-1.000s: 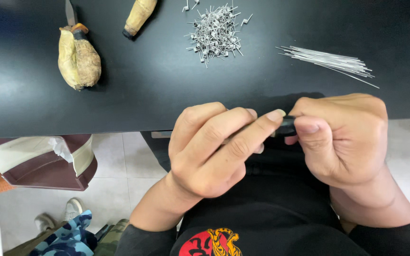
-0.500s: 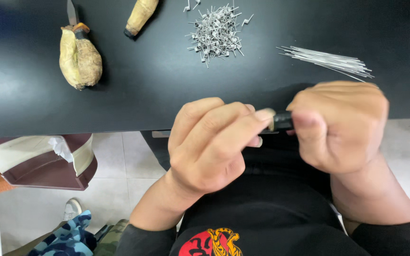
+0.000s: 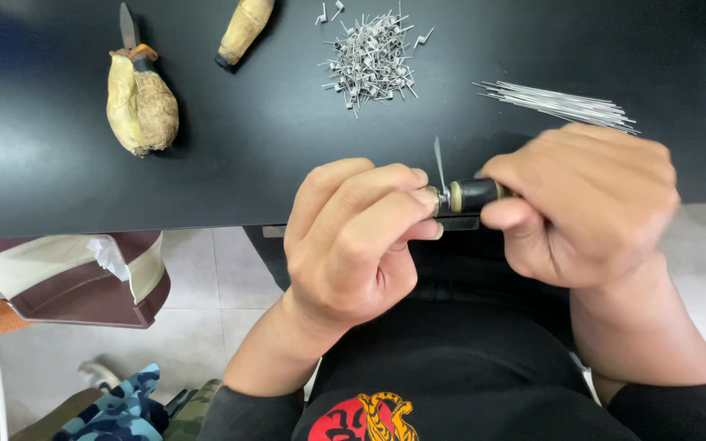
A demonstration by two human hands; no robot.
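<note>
Black tool (image 3: 474,195) gripped in right hand (image 3: 586,204), left hand (image 3: 353,237) pinching its wire-wound tip

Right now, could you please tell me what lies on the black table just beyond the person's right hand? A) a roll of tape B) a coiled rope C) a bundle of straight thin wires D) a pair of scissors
C: a bundle of straight thin wires lies on the black table just beyond the right hand, which grips a small black-handled tool.
</note>
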